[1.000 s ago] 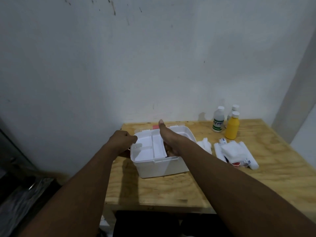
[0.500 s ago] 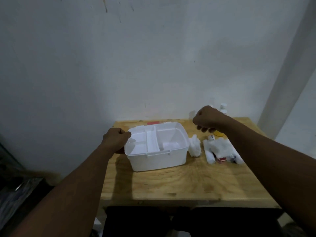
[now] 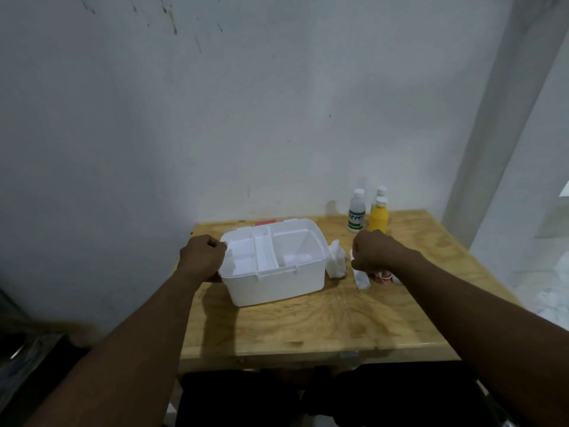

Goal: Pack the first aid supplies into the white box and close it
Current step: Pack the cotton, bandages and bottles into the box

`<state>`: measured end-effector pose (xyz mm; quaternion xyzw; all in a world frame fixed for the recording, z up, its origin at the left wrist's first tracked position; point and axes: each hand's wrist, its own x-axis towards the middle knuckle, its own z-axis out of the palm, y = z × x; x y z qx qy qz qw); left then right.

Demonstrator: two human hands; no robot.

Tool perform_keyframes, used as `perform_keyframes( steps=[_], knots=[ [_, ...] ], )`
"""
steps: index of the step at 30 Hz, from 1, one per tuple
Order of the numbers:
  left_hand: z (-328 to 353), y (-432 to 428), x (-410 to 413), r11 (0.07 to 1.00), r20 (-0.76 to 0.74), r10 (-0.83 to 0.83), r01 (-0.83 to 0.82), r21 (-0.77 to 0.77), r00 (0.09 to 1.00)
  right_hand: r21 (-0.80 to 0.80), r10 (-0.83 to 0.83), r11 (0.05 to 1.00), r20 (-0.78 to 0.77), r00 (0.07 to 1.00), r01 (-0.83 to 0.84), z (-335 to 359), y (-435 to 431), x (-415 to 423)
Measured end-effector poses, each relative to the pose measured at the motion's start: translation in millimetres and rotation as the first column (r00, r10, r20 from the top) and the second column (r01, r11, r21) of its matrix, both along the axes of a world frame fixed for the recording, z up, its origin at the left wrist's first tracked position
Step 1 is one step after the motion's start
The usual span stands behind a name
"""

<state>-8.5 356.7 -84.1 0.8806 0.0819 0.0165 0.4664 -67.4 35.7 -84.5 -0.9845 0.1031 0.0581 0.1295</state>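
Note:
The open white box [image 3: 277, 288] stands on the wooden table [image 3: 308, 328], with a divided inner tray [image 3: 246, 257] in its left half. My left hand [image 3: 201, 257] grips the box's left rim. My right hand [image 3: 374, 252] is lowered onto the pile of supplies right of the box, its fingers curled downward; what they touch is hidden. A white gauze wad [image 3: 336, 263] lies beside the box. A wrapped bandage roll [image 3: 361, 280] and a red-and-white tape roll [image 3: 383, 276] show under my right hand.
Three bottles stand at the back near the wall: a white one with a green label [image 3: 357, 212], a yellow one [image 3: 378, 217], and a white-capped one [image 3: 381, 192] behind it. A red strip [image 3: 264, 223] shows behind the box. The wall is close behind the table.
My right hand left the box, swung right above the bottles, then came down onto the supply pile. My left hand stayed on the box's left rim.

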Motion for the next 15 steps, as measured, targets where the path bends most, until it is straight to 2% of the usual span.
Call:
perform_keyframes(
  steps=[4, 8, 15],
  knots=[
    [-2, -2, 1, 1.000, 0.018, 0.008, -0.008, 0.022, 1.000, -0.028, -0.002, 1.000, -0.021, 1.000, 0.002, -2, 7, -4],
    [-4, -2, 1, 0.999, 0.038, 0.006, -0.008, 0.054, 0.999, -0.125, -0.008, 0.992, -0.052, 0.999, 0.001, -3, 17, -8],
    [-3, -2, -1, 0.997, 0.040, 0.004, -0.007, 0.081, 0.999, 0.041, -0.034, 0.998, -0.075, 0.997, 0.037, -6, 24, -7]
  ],
)
